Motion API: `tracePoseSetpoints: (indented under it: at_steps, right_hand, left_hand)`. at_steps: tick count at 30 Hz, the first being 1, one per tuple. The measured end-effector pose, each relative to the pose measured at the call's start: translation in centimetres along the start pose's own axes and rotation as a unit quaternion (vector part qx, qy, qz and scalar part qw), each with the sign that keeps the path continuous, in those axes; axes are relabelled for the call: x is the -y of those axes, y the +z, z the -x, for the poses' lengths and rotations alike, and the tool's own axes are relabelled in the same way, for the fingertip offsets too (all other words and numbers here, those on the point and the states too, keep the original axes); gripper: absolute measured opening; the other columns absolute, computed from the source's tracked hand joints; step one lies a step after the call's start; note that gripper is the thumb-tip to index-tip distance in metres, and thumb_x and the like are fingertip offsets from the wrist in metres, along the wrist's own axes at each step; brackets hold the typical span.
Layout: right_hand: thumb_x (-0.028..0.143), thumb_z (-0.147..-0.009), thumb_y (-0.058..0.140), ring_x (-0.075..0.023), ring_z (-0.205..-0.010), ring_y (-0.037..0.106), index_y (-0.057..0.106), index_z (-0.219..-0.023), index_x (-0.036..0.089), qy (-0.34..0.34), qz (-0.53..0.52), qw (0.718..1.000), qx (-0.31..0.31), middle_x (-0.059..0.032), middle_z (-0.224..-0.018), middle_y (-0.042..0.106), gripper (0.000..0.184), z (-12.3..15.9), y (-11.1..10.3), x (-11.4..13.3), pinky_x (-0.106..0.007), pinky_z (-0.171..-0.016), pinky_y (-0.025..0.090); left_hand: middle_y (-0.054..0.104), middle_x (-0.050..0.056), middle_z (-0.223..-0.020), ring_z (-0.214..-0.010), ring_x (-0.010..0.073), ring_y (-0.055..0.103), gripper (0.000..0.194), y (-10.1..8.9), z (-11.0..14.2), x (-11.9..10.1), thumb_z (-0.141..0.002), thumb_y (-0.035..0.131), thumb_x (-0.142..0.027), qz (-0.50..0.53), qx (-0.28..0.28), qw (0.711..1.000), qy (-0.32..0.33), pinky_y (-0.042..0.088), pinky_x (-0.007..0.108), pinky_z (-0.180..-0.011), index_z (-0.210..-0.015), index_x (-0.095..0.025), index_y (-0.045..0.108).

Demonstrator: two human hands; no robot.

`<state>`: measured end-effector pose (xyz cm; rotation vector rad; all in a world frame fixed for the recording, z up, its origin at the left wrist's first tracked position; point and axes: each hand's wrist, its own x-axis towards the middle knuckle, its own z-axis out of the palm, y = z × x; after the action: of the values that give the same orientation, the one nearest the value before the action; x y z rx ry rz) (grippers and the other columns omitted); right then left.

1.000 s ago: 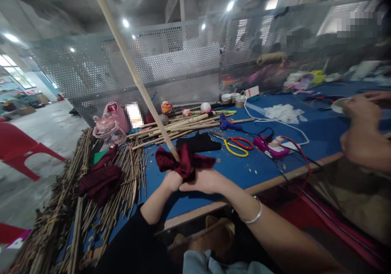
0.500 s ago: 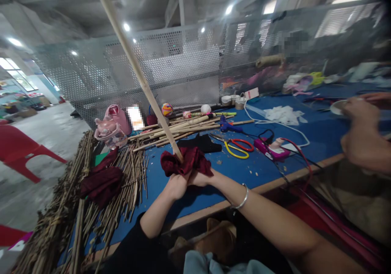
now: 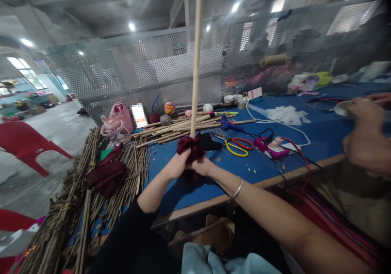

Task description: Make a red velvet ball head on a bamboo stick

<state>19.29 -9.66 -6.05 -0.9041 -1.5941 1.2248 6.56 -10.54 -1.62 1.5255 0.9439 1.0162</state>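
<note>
Stick (image 3: 196, 66) stood nearly upright, maroon cloth (image 3: 191, 145) bunched at its lower visible part.
Left hand (image 3: 176, 166) and right hand (image 3: 203, 166) met above the blue table (image 3: 233, 170), near its front edge, fingers clamped on the cloth, some hidden; the two-sided hold presumably served to keep folds gathered and the stick steady. The cloth looked dark, soft and crumpled; the stick was pale and slender, its lower end concealed.

Free tabletop (image 3: 230, 169), scissors (image 3: 227, 141) behind
</note>
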Motion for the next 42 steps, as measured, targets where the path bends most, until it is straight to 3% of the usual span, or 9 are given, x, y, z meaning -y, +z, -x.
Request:
tracePoseSetpoints:
  at_steps: [2, 6, 8, 13, 20, 26, 30, 34, 42]
  right_hand:
    - [0.038, -0.059, 0.074, -0.0226, -0.085, 0.064, 0.072, -0.082, 0.018, 0.038, -0.059, 0.995, -0.065, -0.0036, -0.086, 0.072, 0.030, 0.3, -0.2, 0.1, -0.040, -0.087, 0.049]
    - [0.046, -0.062, 0.073, -0.0166, -0.063, 0.064, 0.071, -0.071, 0.013, 0.127, -0.240, 0.953, -0.135, -0.0043, -0.068, 0.070, 0.033, 0.6, 0.1, 1.8, -0.032, -0.069, 0.051]
    - [0.045, -0.062, 0.073, -0.0144, -0.059, 0.063, 0.072, -0.068, 0.013, 0.126, -0.270, 0.948, -0.111, -0.0035, -0.064, 0.069, 0.033, 0.7, 0.7, 2.9, -0.028, -0.065, 0.050]
    - [0.035, -0.057, 0.076, -0.0129, -0.062, 0.062, 0.071, -0.065, 0.013, 0.105, -0.296, 0.945, -0.097, -0.0011, -0.065, 0.069, 0.024, 0.8, 2.3, 4.4, -0.026, -0.067, 0.049]
    - [0.037, -0.071, 0.064, -0.0152, -0.063, 0.065, 0.070, -0.069, 0.014, 0.144, -0.382, 0.911, -0.054, -0.0028, -0.066, 0.071, 0.024, 1.1, 0.7, 5.6, -0.028, -0.069, 0.050]
    - [0.040, -0.081, 0.053, -0.0194, -0.068, 0.067, 0.067, -0.075, 0.014, 0.135, -0.372, 0.918, -0.022, -0.0057, -0.071, 0.072, 0.030, 1.2, 0.2, 6.9, -0.033, -0.071, 0.052]
    - [0.042, -0.082, 0.049, -0.0222, -0.074, 0.068, 0.065, -0.073, 0.015, 0.148, -0.364, 0.920, -0.010, -0.0067, -0.071, 0.071, 0.033, 1.3, -0.6, 7.1, -0.034, -0.070, 0.053]
    - [0.039, -0.083, 0.045, -0.0225, -0.077, 0.067, 0.063, -0.072, 0.016, 0.157, -0.379, 0.911, -0.027, -0.0061, -0.071, 0.071, 0.032, 1.4, -0.8, 7.5, -0.035, -0.071, 0.053]
    - [0.031, -0.079, 0.050, -0.0180, -0.069, 0.065, 0.061, -0.064, 0.017, 0.153, -0.413, 0.898, -0.005, -0.0025, -0.068, 0.069, 0.023, 1.7, -0.8, 6.9, -0.031, -0.072, 0.051]
  left_hand:
    - [0.061, 0.010, -0.124, -0.121, 0.0292, 0.050, 0.056, -0.1, 0.0, 0.1, -0.083, 0.043, -0.061, 0.120, 0.002, 0.992, -0.044, 0.038, 0.043, -0.101, -0.117, -0.020, 0.062]
    - [0.042, 0.009, -0.142, -0.125, 0.0288, 0.046, 0.065, 1.7, 2.4, 1.3, -0.081, 0.051, -0.057, 0.222, -0.198, 0.949, -0.101, 0.050, 0.036, -0.084, -0.137, -0.028, 0.037]
    - [0.043, 0.010, -0.141, -0.118, 0.0259, 0.053, 0.073, 3.4, 3.9, 2.2, -0.080, 0.056, -0.054, 0.291, -0.199, 0.935, -0.048, 0.051, 0.034, -0.083, -0.141, -0.031, 0.024]
    - [0.054, 0.010, -0.128, -0.116, 0.0218, 0.054, 0.051, 5.5, 5.4, 3.3, -0.081, 0.059, -0.044, 0.251, -0.328, 0.909, 0.055, 0.044, 0.032, -0.096, -0.124, -0.021, 0.044]
    - [0.039, 0.012, -0.144, -0.126, 0.0252, 0.046, 0.083, 3.8, 7.0, 2.6, -0.074, 0.066, -0.051, 0.236, -0.136, 0.957, 0.098, 0.043, 0.034, -0.099, -0.142, -0.030, 0.023]
    - [0.055, 0.013, -0.130, -0.115, 0.0262, 0.056, 0.082, 3.9, 7.4, 1.3, -0.067, 0.073, -0.048, 0.150, -0.207, 0.959, 0.126, 0.047, 0.033, -0.093, -0.137, -0.022, 0.039]
    - [0.056, 0.013, -0.130, -0.106, 0.0261, 0.061, 0.066, 2.8, 6.8, 1.6, -0.073, 0.069, -0.043, 0.160, -0.170, 0.969, 0.075, 0.055, 0.033, -0.080, -0.132, -0.021, 0.047]
    - [0.045, 0.010, -0.141, -0.112, 0.0258, 0.057, 0.080, 2.8, 6.9, 1.7, -0.067, 0.077, -0.035, 0.161, -0.100, 0.977, 0.100, 0.052, 0.035, -0.088, -0.137, -0.030, 0.039]
    - [0.059, 0.010, -0.127, -0.114, 0.0270, 0.057, 0.069, 2.4, 7.4, 1.2, -0.067, 0.076, -0.035, 0.131, -0.128, 0.977, 0.105, 0.046, 0.036, -0.097, -0.130, -0.021, 0.051]
